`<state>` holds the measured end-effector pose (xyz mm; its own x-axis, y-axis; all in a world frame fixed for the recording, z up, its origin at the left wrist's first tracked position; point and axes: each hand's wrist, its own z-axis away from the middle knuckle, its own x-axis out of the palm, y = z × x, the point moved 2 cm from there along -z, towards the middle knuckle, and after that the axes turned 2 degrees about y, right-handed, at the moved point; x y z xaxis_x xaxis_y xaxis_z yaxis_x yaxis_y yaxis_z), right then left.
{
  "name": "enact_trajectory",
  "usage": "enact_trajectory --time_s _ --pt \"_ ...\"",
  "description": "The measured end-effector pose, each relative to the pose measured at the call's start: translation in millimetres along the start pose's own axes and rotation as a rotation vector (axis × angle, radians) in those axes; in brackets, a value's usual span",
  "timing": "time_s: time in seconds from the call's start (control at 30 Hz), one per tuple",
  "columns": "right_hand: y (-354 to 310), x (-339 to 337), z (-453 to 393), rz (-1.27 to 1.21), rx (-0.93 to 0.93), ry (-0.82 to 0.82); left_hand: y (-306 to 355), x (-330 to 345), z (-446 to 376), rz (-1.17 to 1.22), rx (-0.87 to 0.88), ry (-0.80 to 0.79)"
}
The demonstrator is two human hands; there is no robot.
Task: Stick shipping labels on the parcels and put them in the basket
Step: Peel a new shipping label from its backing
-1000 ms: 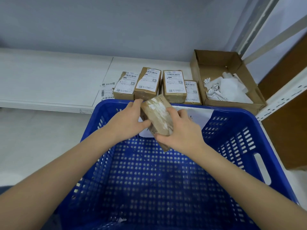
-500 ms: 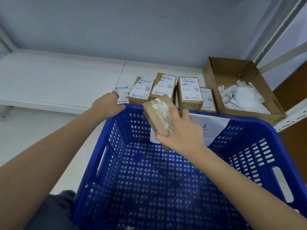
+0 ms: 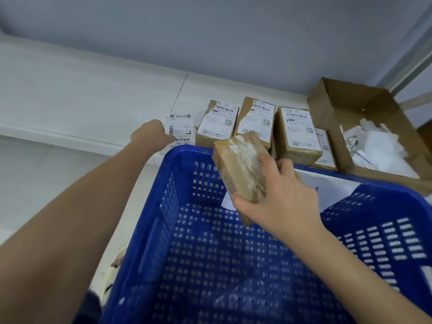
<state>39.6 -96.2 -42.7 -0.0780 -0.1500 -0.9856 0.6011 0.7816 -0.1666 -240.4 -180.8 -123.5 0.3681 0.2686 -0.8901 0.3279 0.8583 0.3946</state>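
Observation:
My right hand [image 3: 278,199] grips a brown parcel [image 3: 240,164] with torn white residue on its top face, tilted above the far end of the blue basket [image 3: 182,153]. Over on the white shelf, my left hand [image 3: 149,134] has its fingers curled at the left edge of a loose shipping label [image 3: 182,127] and pinches it. Several labelled parcels [image 3: 217,125] stand in a row on the shelf just behind the basket.
An open cardboard box [image 3: 327,108] holding crumpled white backing paper [image 3: 378,146] sits at the right of the shelf. A white sheet [image 3: 327,185] hangs on the basket's far wall. The white shelf [image 3: 70,101] stretches to the left.
My left hand let go of the parcel and reached left to the loose label on the shelf. My right hand has kept the parcel over the basket.

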Motion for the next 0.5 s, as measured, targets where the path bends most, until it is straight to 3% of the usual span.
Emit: enact_trajectory --time_s 0.5 --pt "-20 18 -12 0.068 -0.02 -0.06 2 30 -32 0.062 -0.119 0.025"
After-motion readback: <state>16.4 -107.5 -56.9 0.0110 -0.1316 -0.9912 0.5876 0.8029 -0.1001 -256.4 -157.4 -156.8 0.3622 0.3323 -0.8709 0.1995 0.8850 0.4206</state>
